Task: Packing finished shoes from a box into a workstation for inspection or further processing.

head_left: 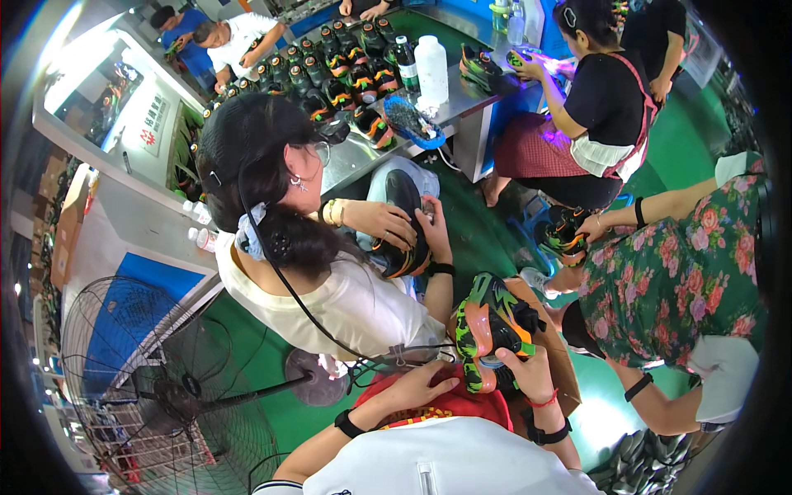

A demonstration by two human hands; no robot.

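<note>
In my right hand [529, 371] is a black, green and orange sneaker [480, 323], gripped with the thumb on its side. The shoe stands tilted up in front of me, its patterned side showing. My left hand [417, 388] is just left of the shoe, over a red cloth [487, 408] on my lap. Its thumb and fingers are apart and I see nothing in them. Whether its fingertips touch the shoe is hard to make out. An open cardboard box [551, 342] sits behind my right hand.
A co-worker in white [313, 305] sits close ahead, holding a black shoe [404, 219]. A caged fan [177, 388] stands at left. Rows of sneakers [338, 62], bottles and a blue basket [404, 115] are on the metal table. Another person [676, 280] is at right with a shoe.
</note>
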